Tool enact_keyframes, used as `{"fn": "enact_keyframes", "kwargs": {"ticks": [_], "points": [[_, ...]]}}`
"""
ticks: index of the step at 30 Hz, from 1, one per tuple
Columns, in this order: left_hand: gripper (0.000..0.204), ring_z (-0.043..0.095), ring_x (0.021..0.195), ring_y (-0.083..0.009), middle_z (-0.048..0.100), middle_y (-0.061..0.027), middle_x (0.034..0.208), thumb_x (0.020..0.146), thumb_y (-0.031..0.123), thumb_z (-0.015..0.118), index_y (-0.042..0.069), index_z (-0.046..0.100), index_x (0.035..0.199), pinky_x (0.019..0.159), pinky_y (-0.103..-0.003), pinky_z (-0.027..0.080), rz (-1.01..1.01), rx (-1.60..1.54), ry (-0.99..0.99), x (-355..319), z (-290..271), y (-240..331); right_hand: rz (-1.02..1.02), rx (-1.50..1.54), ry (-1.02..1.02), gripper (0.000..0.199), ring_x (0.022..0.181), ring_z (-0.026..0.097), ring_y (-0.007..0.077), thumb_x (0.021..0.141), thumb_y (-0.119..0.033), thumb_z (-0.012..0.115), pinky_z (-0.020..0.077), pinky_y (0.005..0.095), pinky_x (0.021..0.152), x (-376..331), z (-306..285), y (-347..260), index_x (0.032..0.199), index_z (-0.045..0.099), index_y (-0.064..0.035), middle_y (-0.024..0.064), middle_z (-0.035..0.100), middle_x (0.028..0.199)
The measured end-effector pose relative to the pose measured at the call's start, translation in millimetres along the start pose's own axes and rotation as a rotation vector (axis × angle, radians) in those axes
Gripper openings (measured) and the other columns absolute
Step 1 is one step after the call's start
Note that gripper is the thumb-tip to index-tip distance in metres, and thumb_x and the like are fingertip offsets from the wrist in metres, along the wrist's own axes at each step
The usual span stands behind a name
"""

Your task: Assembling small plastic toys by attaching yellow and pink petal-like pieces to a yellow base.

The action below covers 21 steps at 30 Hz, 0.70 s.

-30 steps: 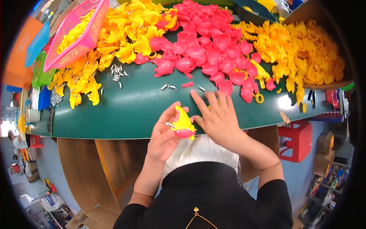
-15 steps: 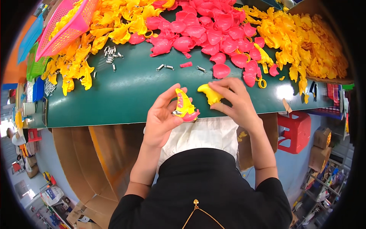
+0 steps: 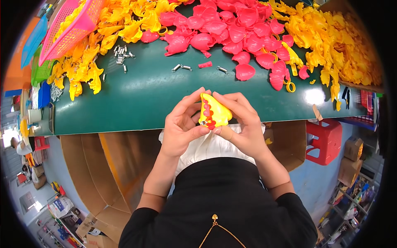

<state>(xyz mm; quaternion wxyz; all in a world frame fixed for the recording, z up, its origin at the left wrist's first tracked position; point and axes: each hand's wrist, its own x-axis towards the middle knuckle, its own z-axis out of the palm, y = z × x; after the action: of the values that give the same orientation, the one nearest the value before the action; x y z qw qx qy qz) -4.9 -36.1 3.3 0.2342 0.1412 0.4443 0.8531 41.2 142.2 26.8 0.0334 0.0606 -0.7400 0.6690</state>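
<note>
Both hands, left (image 3: 182, 124) and right (image 3: 242, 124), clasp a yellow-and-pink plastic piece (image 3: 213, 112), their fingers hiding its edges.

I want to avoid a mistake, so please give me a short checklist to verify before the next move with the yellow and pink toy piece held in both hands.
1. Left hand has a grip on the yellow and pink toy piece: ok.
2. Right hand has a grip on its other side: ok.
3. Piece is raised off the green table: ok.
4. Yellow and pink halves fully seated together: cannot tell, fingers cover the seams.
5. Small metal parts lie on the table: ok.
6. More pink shells available: ok.
</note>
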Motion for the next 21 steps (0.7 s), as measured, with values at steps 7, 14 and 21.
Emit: {"fn": "enact_keyframes", "kwargs": {"ticks": [7, 14, 21], "points": [[0.078, 0.051, 0.123, -0.0238, 0.046, -0.0130, 0.138, 0.075, -0.002, 0.077, -0.003, 0.038, 0.142, 0.105, -0.038, 0.043, 0.043, 0.061, -0.008, -1.3, 3.4, 4.0, 0.007, -0.039, 0.028, 0.061, 0.106, 0.055, 0.0173, 0.076, -0.009, 0.078, 0.0461, 0.0284, 0.091, -1.9, -1.8, -1.5, 0.132, 0.055, -0.0001, 0.0094, 0.050, 0.114], [0.077, 0.052, 0.121, -0.0223, 0.046, -0.0131, 0.138, 0.074, -0.003, 0.077, -0.002, 0.041, 0.142, 0.104, -0.037, 0.043, 0.023, 0.112, 0.000, -0.4, 1.7, 4.1, 0.002, -0.051, 0.013, 0.061, 0.103, 0.055, 0.0164, 0.075, -0.011, 0.079, 0.0461, 0.0282, 0.089, -0.2, -0.5, -2.0, 0.131, 0.057, -0.0007, 0.0086, 0.051, 0.112], [0.075, 0.052, 0.122, -0.0228, 0.046, -0.0152, 0.140, 0.075, -0.001, 0.078, -0.001, 0.042, 0.141, 0.105, -0.037, 0.042, 0.000, 0.062, 0.002, -2.2, 0.1, 4.0, 0.020, -0.076, -0.033, 0.063, 0.100, 0.054, 0.0166, 0.074, -0.012, 0.079, 0.0462, 0.0289, 0.087, -1.1, -1.7, -4.4, 0.132, 0.057, -0.0025, 0.0087, 0.050, 0.111]]}}
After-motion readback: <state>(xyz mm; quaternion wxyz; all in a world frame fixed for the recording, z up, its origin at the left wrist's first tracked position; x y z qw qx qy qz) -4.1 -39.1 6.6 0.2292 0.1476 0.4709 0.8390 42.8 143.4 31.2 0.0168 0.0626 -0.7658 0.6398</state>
